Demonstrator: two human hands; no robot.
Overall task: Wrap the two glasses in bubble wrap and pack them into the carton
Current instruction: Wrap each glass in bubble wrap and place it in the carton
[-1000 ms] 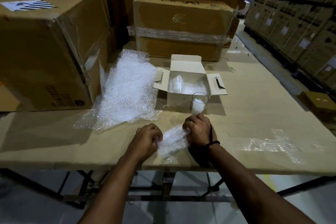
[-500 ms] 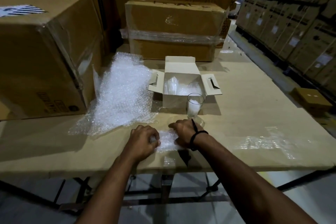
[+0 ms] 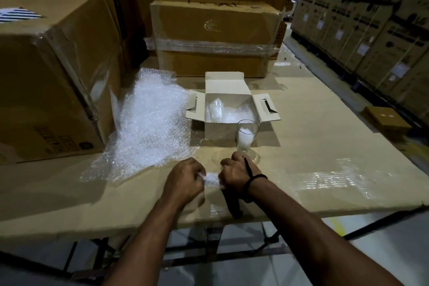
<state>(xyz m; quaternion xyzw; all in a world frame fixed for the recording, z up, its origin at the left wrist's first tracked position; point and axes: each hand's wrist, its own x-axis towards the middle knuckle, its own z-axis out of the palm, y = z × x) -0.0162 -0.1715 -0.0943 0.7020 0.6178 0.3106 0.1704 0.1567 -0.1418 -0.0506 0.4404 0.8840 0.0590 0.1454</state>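
The carton (image 3: 219, 131) is thin white paperboard, matt and smooth. Just in front of it, the glass (image 3: 246, 137) is clear and glossy, with something white and crinkled stuffed inside. To the carton's left, the bubble wrap sheet (image 3: 151, 127) is clear plastic, bumpy and glinting. Nearer than the carton, a crumpled bubble wrap piece (image 3: 212, 179) of the same pebbled plastic is pinched between the left hand (image 3: 185, 181) and the right hand (image 3: 234, 174). The tabletop (image 3: 325, 137) under the carton is matt tan cardboard, with a shiny tape patch (image 3: 329, 179) to the carton's right. Behind the carton, a brown cardboard box (image 3: 216, 25) is dull, banded with glossy, wrinkled film (image 3: 213, 45).
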